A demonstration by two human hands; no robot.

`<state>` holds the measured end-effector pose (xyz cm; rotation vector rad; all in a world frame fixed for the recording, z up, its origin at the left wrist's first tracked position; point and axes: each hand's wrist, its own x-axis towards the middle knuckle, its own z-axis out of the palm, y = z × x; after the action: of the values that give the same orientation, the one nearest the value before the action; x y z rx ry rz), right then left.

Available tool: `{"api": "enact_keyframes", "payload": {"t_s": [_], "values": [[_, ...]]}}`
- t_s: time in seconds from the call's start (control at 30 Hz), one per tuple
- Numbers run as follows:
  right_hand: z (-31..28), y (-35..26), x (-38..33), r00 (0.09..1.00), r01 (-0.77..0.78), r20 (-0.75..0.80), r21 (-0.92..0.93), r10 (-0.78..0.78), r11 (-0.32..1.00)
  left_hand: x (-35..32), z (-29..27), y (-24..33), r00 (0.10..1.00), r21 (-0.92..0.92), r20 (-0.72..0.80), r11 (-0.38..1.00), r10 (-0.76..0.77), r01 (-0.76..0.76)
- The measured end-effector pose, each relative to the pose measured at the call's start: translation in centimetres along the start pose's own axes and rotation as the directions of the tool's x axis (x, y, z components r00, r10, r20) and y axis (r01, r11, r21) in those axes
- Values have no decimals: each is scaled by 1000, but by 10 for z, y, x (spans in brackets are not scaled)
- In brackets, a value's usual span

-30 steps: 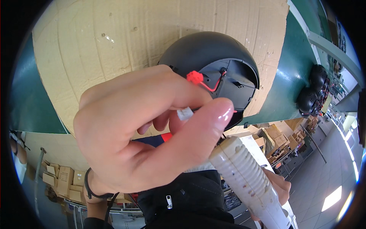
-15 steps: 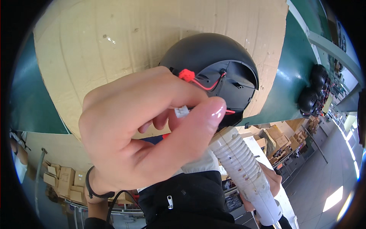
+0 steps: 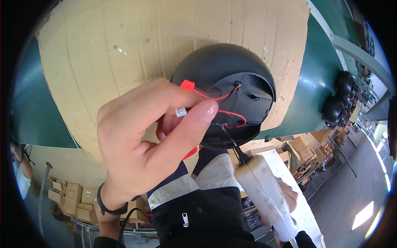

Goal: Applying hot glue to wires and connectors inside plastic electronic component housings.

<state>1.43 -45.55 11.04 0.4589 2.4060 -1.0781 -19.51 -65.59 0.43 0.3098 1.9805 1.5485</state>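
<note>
A black domed shell [image 3: 223, 58], like a helmet, lies on the cardboard with its recessed flat part towards me. Two thin red-and-black wire leads come out of that part, one ending in a red connector [image 3: 187, 85], the other in a white connector [image 3: 180, 112]. My left hand [image 3: 144, 132] pinches the leads between thumb and forefinger above the shell. In my right hand [image 3: 289, 196] is a stained white hot glue gun [image 3: 264, 194]; its dark nozzle points at the lower wire hole. The gun's body hides part of this hand.
A cardboard sheet [image 3: 99, 53] covers the green table [image 3: 39, 111]. More black shells [image 3: 333, 109] stand at the table's right end. Cardboard boxes [image 3: 72, 198] sit at lower left, and others [image 3: 302, 151] on the right. At the far left edge, part of another person [image 3: 22, 171] shows.
The glue gun has tilted and dropped, so its nozzle and the lower wire hole now show. My left hand has drawn slightly left with the leads, and the shell has shifted a little.
</note>
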Motion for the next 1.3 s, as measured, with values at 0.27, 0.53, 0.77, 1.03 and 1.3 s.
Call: {"api": "enact_keyframes", "payload": {"t_s": [0.27,0.53,0.77,1.03,1.3], "values": [[19,19,1,989,57,-138,57,-49,997,-2,-5,-7,992,-17,39,992,122,-121],[7,13,12,996,94,-17,85,-93,992,-3,-5,-23,994,-137,-14,985,-105,102],[0,-4,13,997,61,33,63,-63,996,-3,-6,-24,991,-113,18,984,-134,136],[-11,-31,12,995,-72,77,37,69,997,-1,0,-34,995,-159,-73,986,-60,48],[-15,-47,24,990,-70,126,12,68,997,-7,0,-29,992,-166,-17,979,-124,119]]}}
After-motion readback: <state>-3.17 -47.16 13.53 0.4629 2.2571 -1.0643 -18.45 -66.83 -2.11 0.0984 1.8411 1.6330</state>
